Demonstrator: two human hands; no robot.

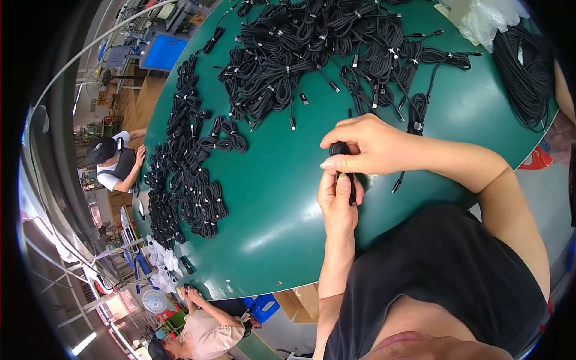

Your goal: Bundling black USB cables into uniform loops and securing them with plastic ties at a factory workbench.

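Note:
Over the green tabletop, both of my hands meet at a coiled black cable (339,148). My right hand (375,144) is closed on its upper end, with the thumb and fingers curled about the coil. Just below, my left hand (337,203) grips the lower part, its thumb pressed along the black strands. Most of the coil is hidden by my fingers. Next to my right wrist lies a tied cable bundle (417,114), and a cable end with a black plug (397,182) pokes out under my forearm.
A big heap of tied black cables (282,66) covers the far side of the green table (282,198). More bundles (195,201) lie in rows at left. Thick loose cable (523,78) and a clear plastic bag (483,21) sit far right. Two people (117,159) work at the table's left edge.

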